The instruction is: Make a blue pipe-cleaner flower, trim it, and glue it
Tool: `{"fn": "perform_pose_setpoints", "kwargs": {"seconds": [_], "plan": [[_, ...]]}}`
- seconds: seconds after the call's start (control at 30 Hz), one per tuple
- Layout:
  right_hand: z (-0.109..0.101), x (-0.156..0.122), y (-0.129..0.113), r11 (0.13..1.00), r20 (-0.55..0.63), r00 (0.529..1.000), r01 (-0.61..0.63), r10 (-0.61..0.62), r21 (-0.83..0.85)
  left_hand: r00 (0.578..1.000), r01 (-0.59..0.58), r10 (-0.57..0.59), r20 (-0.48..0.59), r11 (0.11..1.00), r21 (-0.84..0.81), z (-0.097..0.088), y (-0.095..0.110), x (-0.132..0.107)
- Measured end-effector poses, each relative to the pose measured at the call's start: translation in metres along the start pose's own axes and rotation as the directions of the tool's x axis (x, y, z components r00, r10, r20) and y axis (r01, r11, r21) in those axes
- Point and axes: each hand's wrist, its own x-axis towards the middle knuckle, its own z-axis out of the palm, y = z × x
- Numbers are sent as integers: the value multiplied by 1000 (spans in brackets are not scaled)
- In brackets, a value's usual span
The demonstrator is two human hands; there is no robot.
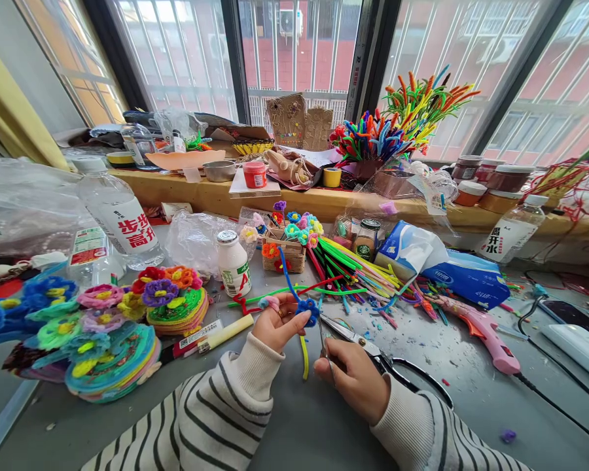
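My left hand (pixel 275 325) is pinched shut on a blue pipe-cleaner flower (pixel 308 309) whose loose blue end curves up and away. A yellow pipe cleaner (pixel 305 356) hangs below that flower toward the table. My right hand (pixel 354 375) is closed near the flower, fingers curled by a thin stem; what it grips I cannot make out. Scissors (pixel 358 339) with black handles lie on the grey table (pixel 294 425) just beyond my right hand. Both sleeves are white with dark stripes.
Stacks of finished pipe-cleaner flowers (pixel 103 333) fill the left. A small white bottle (pixel 233 263), a basket of flowers (pixel 287 245), loose green pipe cleaners (pixel 358 268), a tissue pack (pixel 464 278) and a pink glue gun (pixel 488 337) surround the work spot. Jars line the wooden sill (pixel 324 199).
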Motion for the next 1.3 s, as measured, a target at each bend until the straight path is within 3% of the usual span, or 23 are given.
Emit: {"fn": "perform_pose_setpoints", "kwargs": {"seconds": [0.27, 0.73, 1.1, 1.3], "plan": [[-2, 1, 0, 999, -82, 996, -42, 42, -5, 999, -11, 11, -33, 1000, -20, -1, 2, 1], [1, -1, 3, 1000, 10, 1000, 6, -6, -22, 998, 68, -69, -11, 997, -41, 3, 6, -3], [1, 2, 2, 998, -53, 997, -64, 63, -8, 997, -12, 13, -77, 1000, 10, -2, 2, 2], [2, -1, 3, 999, -41, 999, -21, 20, -29, 998, -12, 14, -62, 999, 30, -3, 1, 3]]}}
